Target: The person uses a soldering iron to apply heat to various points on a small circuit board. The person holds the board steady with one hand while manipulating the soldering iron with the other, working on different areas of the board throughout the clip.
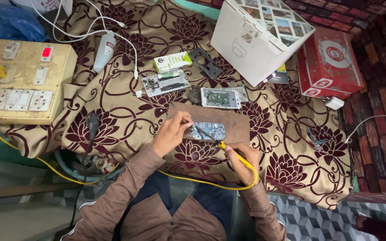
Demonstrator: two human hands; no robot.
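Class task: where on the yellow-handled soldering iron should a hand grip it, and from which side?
Grip the yellow-handled soldering iron on its yellow handle, from the rear cord end at the lower right, as the right hand does. The dark metal tip slants up-left onto the opened phone, so that end probably stays untouched.

white box point(251, 42) crowds behind; bare cloth point(287, 134) rightward.

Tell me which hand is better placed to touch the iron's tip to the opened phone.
Right hand: it grips the yellow soldering iron, tip already over the opened phone. Left hand only steadies its edge.
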